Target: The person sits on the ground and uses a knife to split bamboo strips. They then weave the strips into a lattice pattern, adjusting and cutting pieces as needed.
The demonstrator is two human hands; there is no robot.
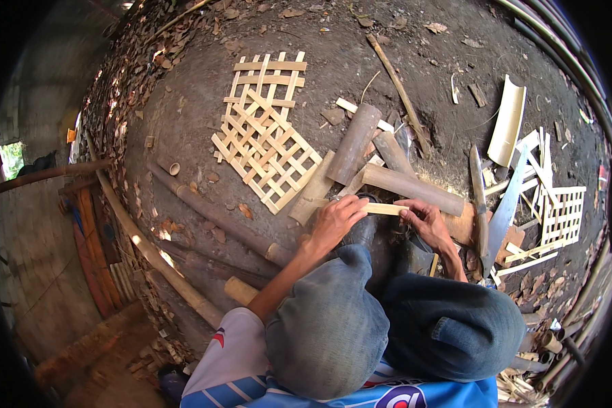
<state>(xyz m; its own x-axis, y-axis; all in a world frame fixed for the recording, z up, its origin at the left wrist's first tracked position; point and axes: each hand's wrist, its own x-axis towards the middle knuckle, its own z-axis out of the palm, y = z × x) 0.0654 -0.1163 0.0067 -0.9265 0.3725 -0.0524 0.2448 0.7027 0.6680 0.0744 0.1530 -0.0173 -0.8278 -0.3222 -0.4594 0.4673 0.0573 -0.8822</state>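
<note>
Between my hands, in front of my knees, a pale bamboo strip (385,209) lies crosswise. My left hand (338,221) is closed on its left part, and my right hand (425,222) pinches its right end. Just beyond it, split bamboo pieces (415,187) and a darker bamboo length (355,143) are heaped on the ground. Two woven bamboo lattice panels (268,136) overlap farther off to the left, one turned at a slant to the other.
A handsaw (506,211) lies to the right, beside a wooden stick (479,200), loose strips and another lattice panel (564,214). A curved bamboo half (508,122) rests beyond them. Long bamboo poles (211,211) cross the dirt ground at left.
</note>
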